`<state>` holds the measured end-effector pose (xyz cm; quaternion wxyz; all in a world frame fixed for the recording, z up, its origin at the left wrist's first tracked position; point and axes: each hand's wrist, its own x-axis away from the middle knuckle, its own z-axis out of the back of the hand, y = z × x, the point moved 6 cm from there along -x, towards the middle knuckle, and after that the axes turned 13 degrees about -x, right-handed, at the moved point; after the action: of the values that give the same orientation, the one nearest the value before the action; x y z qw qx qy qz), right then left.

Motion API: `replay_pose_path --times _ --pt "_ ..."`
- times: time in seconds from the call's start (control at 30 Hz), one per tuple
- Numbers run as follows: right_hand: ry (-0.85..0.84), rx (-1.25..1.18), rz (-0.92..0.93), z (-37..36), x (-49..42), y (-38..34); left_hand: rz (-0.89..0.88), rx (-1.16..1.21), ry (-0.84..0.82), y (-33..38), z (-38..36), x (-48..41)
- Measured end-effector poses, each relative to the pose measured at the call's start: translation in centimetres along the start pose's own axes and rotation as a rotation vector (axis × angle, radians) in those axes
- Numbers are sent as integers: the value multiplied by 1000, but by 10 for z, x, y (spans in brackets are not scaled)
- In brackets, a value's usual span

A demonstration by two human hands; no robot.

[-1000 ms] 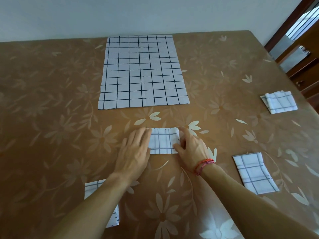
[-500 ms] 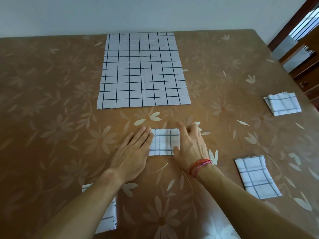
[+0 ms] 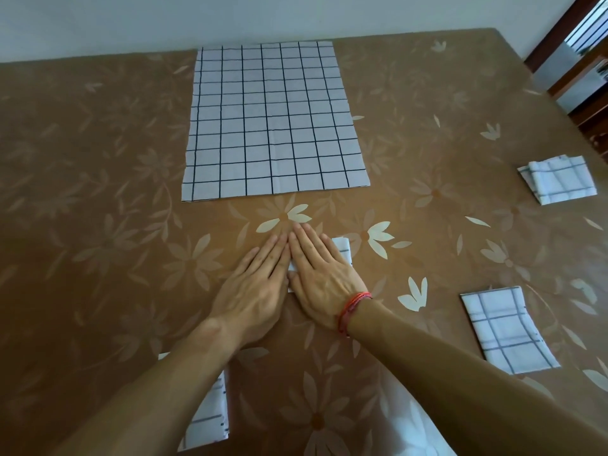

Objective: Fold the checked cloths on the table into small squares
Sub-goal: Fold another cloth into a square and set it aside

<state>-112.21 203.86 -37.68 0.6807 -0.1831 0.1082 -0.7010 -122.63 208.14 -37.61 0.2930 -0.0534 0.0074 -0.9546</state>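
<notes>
Okay, nearest the camera, a folded checked cloth (image 3: 210,419) is lying on the counter (image 3: 98,225), behind and left of the left grip (image 3: 260,291), partly hiding under the left forearm. The left grip is lying flat and wide, fingers straight, holding nothing, its side touching the right grip (image 3: 320,278). The right grip is also spreading flat and wide, fingers straight, pressing down on the small folded cloth (image 3: 343,250). Only that cloth's far right corner and a sliver between the two grips are showing. Whether the left grip is covering the cloth's edge, cannot tell. A red thread bracelet (image 3: 353,307) is sitting on the right wrist. Right of the right grip and well apart, a second folded cloth (image 3: 506,330) is lying flat. Further ahead and far right of it, a third folded cloth (image 3: 556,179) is sitting near the counter's edge. Straight ahead of both grips, apart from the fingertips, the large unfolded checked cloth (image 3: 276,123) is lying spread flat, reaching the counter's far edge by the wall (image 3: 230,18).
</notes>
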Motion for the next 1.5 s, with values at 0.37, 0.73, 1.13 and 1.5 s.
replay_pose_path --times 0.37,0.73,1.13,1.5 --pt "-40 29 -99 8 28 38 13 31 -35 -1 1 0" --pt "-73 26 -156 13 37 51 68 184 -4 -1 13 -7" --pt "-98 -75 -160 36 27 41 290 328 121 -8 43 -41" --pt "-48 -16 -126 80 26 17 511 1006 138 -2 71 -4"
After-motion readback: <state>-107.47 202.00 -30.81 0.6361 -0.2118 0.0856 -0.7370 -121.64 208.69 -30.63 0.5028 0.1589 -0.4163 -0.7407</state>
